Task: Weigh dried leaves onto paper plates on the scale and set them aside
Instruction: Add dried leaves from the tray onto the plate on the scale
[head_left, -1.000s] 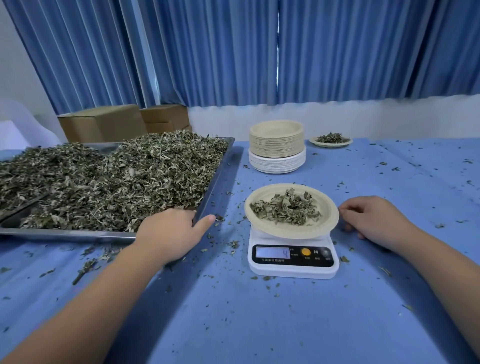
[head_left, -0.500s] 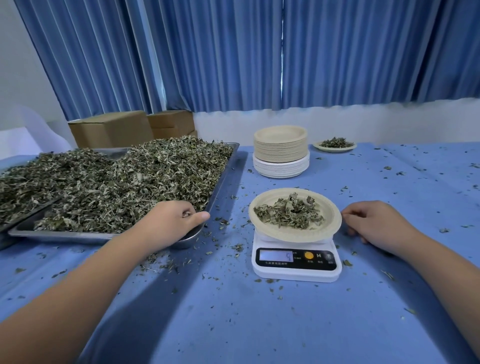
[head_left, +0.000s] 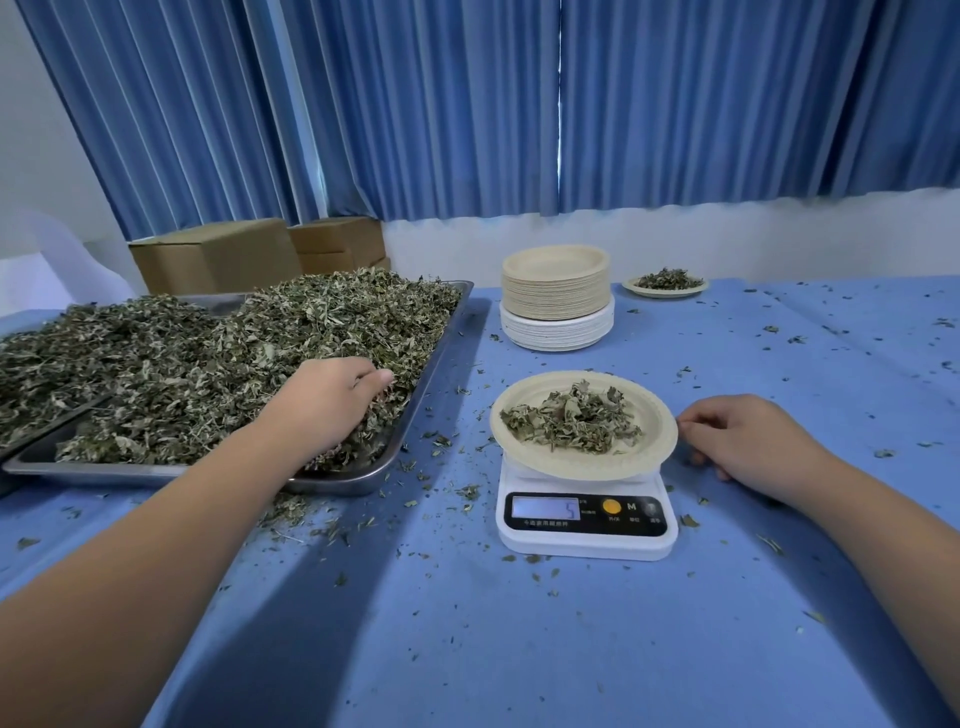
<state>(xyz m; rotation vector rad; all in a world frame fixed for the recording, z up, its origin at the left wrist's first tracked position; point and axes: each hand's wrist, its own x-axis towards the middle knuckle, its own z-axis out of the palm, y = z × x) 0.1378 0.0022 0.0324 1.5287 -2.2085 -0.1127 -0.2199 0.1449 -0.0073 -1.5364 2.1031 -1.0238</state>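
Tray (head_left: 434, 358), at the left edge of the table (head_left: 519, 649), is heaped with leaves (head_left: 182, 374). Left hand (head_left: 322, 410) is sunk in the heap at the tray's near right corner. Its fingers are curled and the tips buried, so a pinch cannot be told. Plate (head_left: 662, 415), holding more leaves, is seated on the scale (head_left: 587, 543), mid-table. Right hand (head_left: 748, 441) is rested just beside the plate's right rim, fingers loosely curled, nothing held.
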